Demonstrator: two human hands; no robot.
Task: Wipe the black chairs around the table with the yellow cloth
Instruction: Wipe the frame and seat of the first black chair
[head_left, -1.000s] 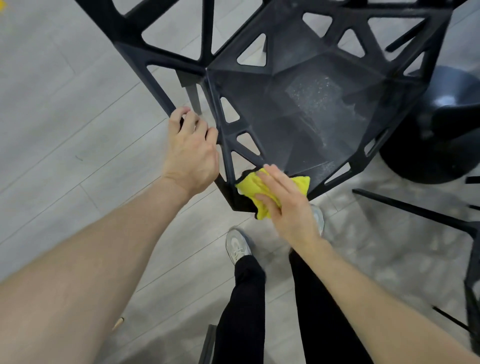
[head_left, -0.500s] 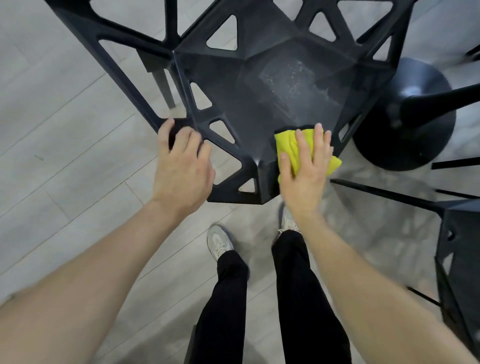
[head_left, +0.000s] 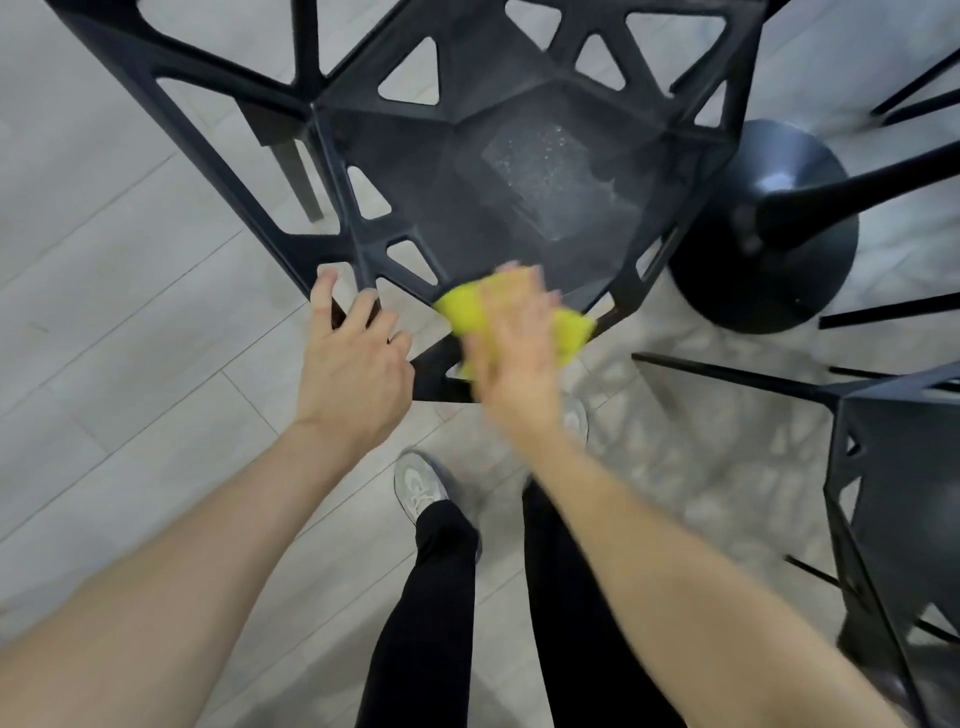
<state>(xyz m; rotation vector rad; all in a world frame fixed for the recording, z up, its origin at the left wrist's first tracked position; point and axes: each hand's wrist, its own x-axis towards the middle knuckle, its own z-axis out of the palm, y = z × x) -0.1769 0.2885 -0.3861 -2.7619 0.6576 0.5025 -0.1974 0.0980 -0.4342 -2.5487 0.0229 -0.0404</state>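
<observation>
Flooring: pale planks under black chair. I saw left hand gripping its frame, right hand flat on yellow cloth at seat's near edge.

Black chair: matt plastic, dusty seat. Yellow cloth: soft fabric. Floor: matt wood-look planks.

black chair: upright, speckled seat | yellow cloth: on seat's front edge

The floor is pale grey planks with thin dark seams. At the right stands a round black table base, its column running toward the right edge. Soft mottled shadows lie on the boards nearby.
</observation>
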